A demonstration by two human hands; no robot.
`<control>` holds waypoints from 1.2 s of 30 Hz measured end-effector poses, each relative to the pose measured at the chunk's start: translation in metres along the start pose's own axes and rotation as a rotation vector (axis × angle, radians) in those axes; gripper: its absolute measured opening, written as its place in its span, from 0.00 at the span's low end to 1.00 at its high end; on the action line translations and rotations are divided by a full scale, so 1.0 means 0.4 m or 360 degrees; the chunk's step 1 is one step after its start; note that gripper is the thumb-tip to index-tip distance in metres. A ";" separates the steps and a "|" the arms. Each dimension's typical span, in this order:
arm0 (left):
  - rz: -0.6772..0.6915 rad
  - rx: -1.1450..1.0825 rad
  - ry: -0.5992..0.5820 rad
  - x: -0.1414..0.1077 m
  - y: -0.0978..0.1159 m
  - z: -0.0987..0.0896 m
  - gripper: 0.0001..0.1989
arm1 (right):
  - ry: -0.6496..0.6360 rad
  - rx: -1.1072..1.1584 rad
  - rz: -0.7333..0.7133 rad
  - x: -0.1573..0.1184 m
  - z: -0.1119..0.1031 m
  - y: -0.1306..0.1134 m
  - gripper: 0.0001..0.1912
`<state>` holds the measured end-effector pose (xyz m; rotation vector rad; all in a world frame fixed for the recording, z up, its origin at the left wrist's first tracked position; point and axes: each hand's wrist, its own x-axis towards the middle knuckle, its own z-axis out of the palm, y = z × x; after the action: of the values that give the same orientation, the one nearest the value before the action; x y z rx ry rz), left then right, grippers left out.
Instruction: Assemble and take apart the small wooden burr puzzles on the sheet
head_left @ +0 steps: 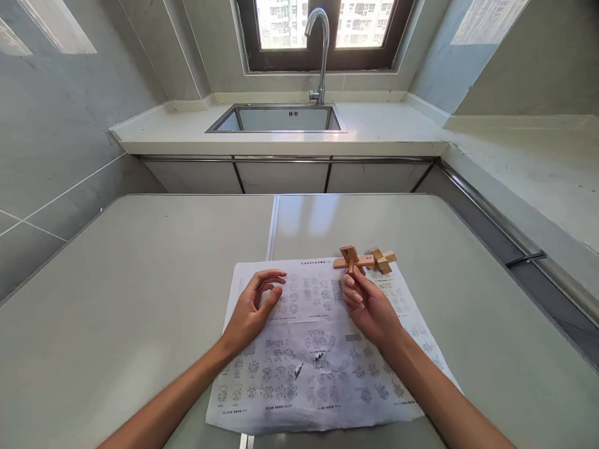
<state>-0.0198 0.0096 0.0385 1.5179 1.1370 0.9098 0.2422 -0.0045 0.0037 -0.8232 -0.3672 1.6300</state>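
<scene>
My right hand pinches the lower end of a brown wooden cross-shaped puzzle, which has numbers marked on its pieces. Just right of it, at the top edge of the sheet, sits a lighter wooden puzzle piece assembly; whether the two touch is hard to tell. Over the left part of a large printed paper sheet is my left hand, fingers curled loosely and apart, with nothing in it. The sheet shows rows of small diagrams and has two small tears near its middle.
The sheet lies on a pale table with a seam down its middle. Beyond the table's far edge are a white counter, a sink and a chrome faucet below a window.
</scene>
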 end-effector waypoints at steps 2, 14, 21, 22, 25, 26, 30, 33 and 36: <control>-0.0010 0.0094 0.0046 0.010 -0.001 -0.012 0.19 | -0.0008 -0.0022 -0.0024 0.003 -0.006 -0.001 0.17; 0.0112 0.0726 0.0395 0.100 -0.048 -0.156 0.18 | -0.0010 0.0050 -0.0006 -0.012 0.017 0.006 0.18; 0.0059 0.0826 0.0540 0.110 -0.065 -0.175 0.19 | -0.0292 -0.0454 -0.0022 -0.048 0.052 0.031 0.21; 0.0067 0.0852 0.0541 0.108 -0.065 -0.171 0.18 | -0.0346 -0.0569 -0.0071 -0.052 0.055 0.036 0.20; 0.0116 0.0938 0.0528 0.103 -0.069 -0.161 0.16 | -0.0466 -0.0875 -0.0207 -0.061 0.059 0.051 0.19; 0.0135 0.0965 0.0523 0.102 -0.072 -0.160 0.16 | -0.0490 -0.0945 -0.0228 -0.063 0.060 0.054 0.19; 0.0181 0.1043 0.0548 0.099 -0.091 -0.162 0.15 | -0.0553 -0.1152 -0.0247 -0.074 0.060 0.063 0.19; 0.0196 0.1074 0.0581 0.097 -0.103 -0.166 0.14 | -0.0570 -0.1278 -0.0279 -0.080 0.061 0.067 0.19; 0.0210 0.1103 0.0592 0.096 -0.108 -0.167 0.13 | -0.0578 -0.1382 -0.0319 -0.081 0.060 0.074 0.18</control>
<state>-0.0810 0.0675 0.0116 2.0463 1.7618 0.9640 0.2054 -0.0376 0.0114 -1.0662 -1.4327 1.4050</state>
